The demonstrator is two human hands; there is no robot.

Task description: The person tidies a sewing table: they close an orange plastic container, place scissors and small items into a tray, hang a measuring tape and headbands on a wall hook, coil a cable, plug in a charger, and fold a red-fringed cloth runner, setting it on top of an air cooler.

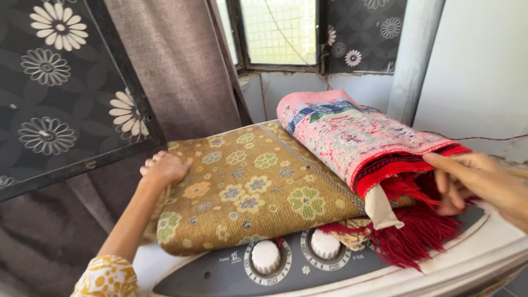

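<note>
A folded mustard-yellow mat [247, 187] with green and orange flowers lies flat on top of a white appliance [484, 247]. My left hand [163, 168] presses on the mat's far left corner, fingers curled over its edge. A rolled pink and red rug [352, 135] with a red fringe [412, 234] rests across the mat's right side. My right hand [467, 179] grips the rug's near end, with fingers tucked into the red edge by the fringe.
Two white knobs [265, 256] [325, 243] sit on the appliance's grey control panel below the mat. A brown curtain [176, 66] and a black flowered panel [60, 82] hang at left. A window [278, 30] and a grey pipe [415, 52] stand behind.
</note>
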